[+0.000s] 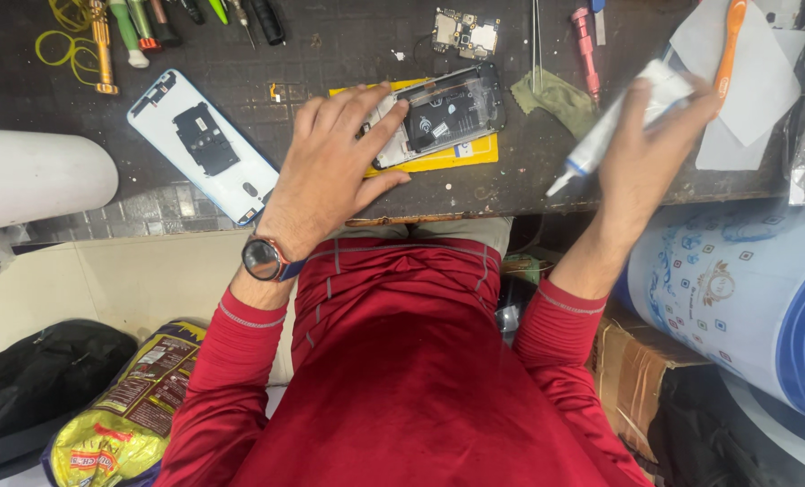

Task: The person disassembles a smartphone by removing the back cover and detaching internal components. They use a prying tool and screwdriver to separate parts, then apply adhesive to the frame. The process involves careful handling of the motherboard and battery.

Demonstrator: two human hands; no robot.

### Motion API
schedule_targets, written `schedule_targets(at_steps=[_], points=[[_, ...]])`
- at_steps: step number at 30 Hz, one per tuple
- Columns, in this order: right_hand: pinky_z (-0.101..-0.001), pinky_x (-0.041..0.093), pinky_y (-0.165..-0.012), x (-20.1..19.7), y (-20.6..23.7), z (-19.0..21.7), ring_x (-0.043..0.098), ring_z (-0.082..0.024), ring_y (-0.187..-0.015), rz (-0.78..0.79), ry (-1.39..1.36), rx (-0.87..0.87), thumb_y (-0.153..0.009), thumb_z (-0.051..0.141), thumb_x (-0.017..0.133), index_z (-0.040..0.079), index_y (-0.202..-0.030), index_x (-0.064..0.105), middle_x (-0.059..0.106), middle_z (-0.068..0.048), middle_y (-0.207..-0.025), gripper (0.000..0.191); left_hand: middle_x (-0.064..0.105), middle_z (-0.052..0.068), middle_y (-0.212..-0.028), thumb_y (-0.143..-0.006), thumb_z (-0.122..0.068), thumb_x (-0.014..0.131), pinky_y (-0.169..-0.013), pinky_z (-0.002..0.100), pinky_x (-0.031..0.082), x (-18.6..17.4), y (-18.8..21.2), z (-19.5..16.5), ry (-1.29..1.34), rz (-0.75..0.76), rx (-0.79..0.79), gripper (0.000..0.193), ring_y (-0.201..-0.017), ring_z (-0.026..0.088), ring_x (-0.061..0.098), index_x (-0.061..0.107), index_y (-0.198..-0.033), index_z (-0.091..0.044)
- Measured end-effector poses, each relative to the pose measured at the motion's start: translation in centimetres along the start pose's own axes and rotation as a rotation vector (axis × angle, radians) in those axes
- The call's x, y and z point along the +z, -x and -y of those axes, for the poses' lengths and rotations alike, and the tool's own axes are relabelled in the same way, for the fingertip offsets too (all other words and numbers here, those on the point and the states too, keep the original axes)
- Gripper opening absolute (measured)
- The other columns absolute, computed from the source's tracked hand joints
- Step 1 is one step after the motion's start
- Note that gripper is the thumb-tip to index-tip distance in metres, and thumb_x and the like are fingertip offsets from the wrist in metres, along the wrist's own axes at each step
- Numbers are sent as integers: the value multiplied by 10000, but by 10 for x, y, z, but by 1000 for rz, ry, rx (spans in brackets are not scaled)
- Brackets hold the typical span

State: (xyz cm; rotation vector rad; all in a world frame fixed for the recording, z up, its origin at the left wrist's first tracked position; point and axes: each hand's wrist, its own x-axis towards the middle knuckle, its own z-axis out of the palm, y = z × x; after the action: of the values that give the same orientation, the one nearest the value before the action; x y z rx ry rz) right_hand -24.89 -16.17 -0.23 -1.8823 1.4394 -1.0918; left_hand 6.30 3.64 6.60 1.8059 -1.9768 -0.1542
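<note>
My left hand (pixel 330 162) rests flat on the near end of an opened phone body (pixel 448 113), which lies on a yellow pad (pixel 461 153) at the dark workbench's front edge. My right hand (pixel 650 149) grips a white glue tube (pixel 614 122) with a blue collar, its nozzle pointing down-left toward the bench edge, apart from the phone. A white phone back cover (pixel 200 144) with a black inner plate lies to the left of my left hand. I wear a watch on the left wrist and red sleeves.
Screwdrivers (pixel 141 22) and yellow rubber bands (pixel 69 45) lie at the back left, a circuit board (pixel 466 32) at the back, a green cloth (pixel 556 99), a red tool (pixel 585 50) and white paper (pixel 754 81) to the right. A large roll (pixel 736 289) and cardboard box (pixel 637 370) stand right; bags lie left.
</note>
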Motion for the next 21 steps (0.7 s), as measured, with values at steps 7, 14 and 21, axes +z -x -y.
schedule_targets(at_steps=[7,14,21], points=[[-517,351,-1224,18,-22,19,470,-387,-1418,-131,238,-109,-1047,65,655,-61,-1448,315,451,-280,-1456,541,564,98,-1417,-858,-410,820,-1096,474,372,-3,-4,6,107,20,-36,763,-1300,316,487,521,-1468,-63],[-585,289,-981,56,4,90,409,-419,-1194,13,519,-288,-940,158,822,26,-1316,542,466,-246,-1261,487,584,101,-1399,-879,-370,809,-1005,439,414,-4,-9,6,18,26,-9,772,-1177,308,510,482,-1512,-73],[-484,333,-882,79,-9,78,492,-297,-1029,113,471,-283,-984,168,796,85,-1100,632,583,-67,-1043,218,608,85,-1347,-930,-392,763,-887,412,444,2,-4,5,-170,-40,94,692,-1063,275,544,518,-1519,-122]])
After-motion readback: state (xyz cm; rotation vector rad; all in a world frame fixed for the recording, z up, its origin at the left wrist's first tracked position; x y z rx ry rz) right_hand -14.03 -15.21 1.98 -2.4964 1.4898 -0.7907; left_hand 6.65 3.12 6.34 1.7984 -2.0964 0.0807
